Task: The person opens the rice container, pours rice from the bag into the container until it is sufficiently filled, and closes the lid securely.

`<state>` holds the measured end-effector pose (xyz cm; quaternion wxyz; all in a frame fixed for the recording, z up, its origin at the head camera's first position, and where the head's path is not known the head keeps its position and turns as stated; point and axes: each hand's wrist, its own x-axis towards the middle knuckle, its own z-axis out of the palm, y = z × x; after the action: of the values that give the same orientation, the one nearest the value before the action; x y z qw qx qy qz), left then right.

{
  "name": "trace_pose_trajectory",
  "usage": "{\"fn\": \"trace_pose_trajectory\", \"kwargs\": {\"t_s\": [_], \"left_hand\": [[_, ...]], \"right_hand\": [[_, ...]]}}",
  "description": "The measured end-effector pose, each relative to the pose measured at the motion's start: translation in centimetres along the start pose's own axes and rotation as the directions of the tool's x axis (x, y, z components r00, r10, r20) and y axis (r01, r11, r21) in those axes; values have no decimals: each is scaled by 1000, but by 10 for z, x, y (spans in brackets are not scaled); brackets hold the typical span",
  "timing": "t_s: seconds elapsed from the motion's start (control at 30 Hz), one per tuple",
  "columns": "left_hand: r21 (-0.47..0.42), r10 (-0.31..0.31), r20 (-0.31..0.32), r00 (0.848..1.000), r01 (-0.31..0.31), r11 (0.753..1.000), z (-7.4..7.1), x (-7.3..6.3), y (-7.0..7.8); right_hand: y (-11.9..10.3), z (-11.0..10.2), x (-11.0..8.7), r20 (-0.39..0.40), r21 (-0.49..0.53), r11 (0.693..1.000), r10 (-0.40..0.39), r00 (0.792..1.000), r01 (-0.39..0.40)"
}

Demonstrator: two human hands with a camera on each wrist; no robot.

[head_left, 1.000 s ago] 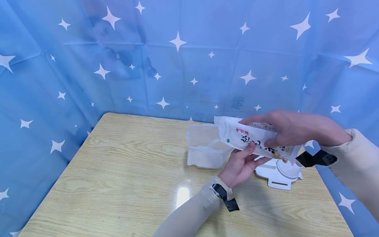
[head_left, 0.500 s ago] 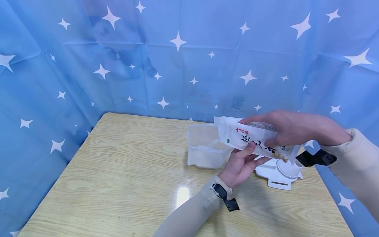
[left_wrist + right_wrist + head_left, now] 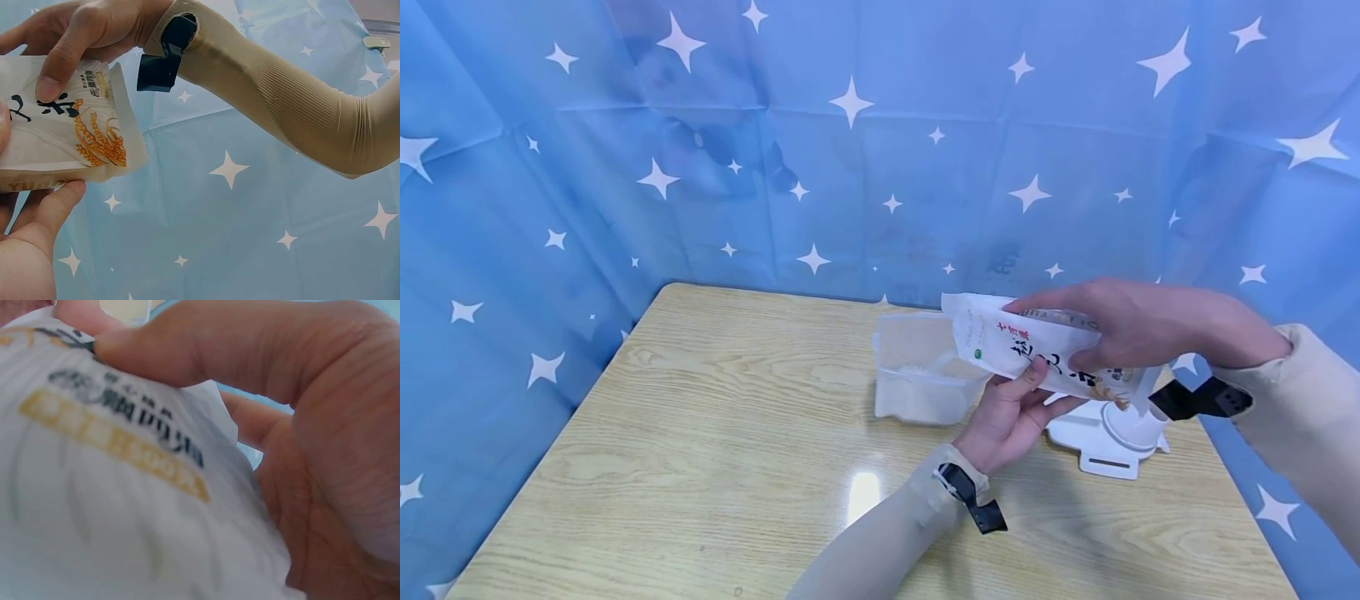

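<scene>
Both hands hold a white rice bag (image 3: 1056,343) tilted in the air, its left end beside and over a translucent plastic container (image 3: 925,402). Whitish contents show inside that container. My left hand (image 3: 1003,425) grips the bag from below, thumb on its printed front. From above, my right hand (image 3: 1123,321) clasps the bag with its thumb on the front. In the left wrist view the bag (image 3: 44,140) shows orange grain ears near its end. The right wrist view shows the bag's wrinkled printing (image 3: 125,425) close up, with the right thumb pressed on it.
A white plastic lid (image 3: 1101,467) with a round spout-like part lies on the table right of the container, partly under the bag. The wooden table (image 3: 700,433) meets a blue star-patterned curtain (image 3: 760,183) at its back and sides.
</scene>
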<state>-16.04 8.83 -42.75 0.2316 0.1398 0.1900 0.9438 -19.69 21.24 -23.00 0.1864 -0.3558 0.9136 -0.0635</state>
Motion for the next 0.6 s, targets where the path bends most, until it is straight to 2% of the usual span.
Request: {"fn": "trace_pose_trajectory", "kwargs": {"t_s": [0.37,0.6], "left_hand": [[0,8,-3,1000,-8,1000,0,0,0],[-2,11,-4,1000,-11,1000,1,0,0]], "right_hand": [[2,0,2,7,17,1000,-24,1000,23],[1,0,1,-5,-5,1000,17,1000,-17]]}}
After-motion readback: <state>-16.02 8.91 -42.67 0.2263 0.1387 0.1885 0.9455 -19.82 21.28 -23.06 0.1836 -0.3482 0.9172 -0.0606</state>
